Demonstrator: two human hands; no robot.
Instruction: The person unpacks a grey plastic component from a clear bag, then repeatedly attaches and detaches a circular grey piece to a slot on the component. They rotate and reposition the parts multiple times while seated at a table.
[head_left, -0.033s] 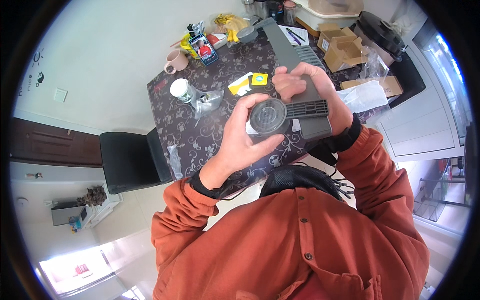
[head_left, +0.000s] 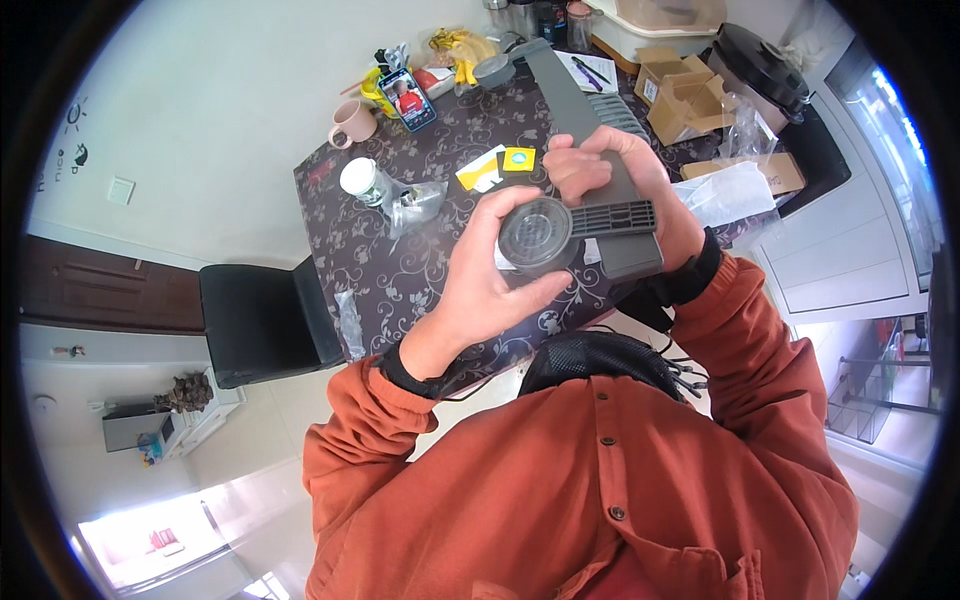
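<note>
My left hand [head_left: 472, 272] curves its thumb and fingers around the rim of a round, dark translucent disc [head_left: 535, 232] with concentric rings, which looks like a suction cup. A black slatted plastic piece [head_left: 618, 216] runs from the disc to the right, over the near end of a long flat grey bar [head_left: 566, 92]. Around that bar my right hand [head_left: 645, 180] is closed, its fingers bent over the top. The bar slants away over the table toward the back. Whether the slatted piece is fixed to the bar, I cannot tell.
On the patterned table [head_left: 400, 285] lie a yellow packet [head_left: 519, 159], a white tub [head_left: 362, 180] and a clear plastic bag [head_left: 415, 206]. Farther back are a pink mug [head_left: 352, 123], phone [head_left: 408, 100] and bananas [head_left: 462, 50]. Cardboard boxes [head_left: 690, 105] stand right; a black chair [head_left: 262, 315] left.
</note>
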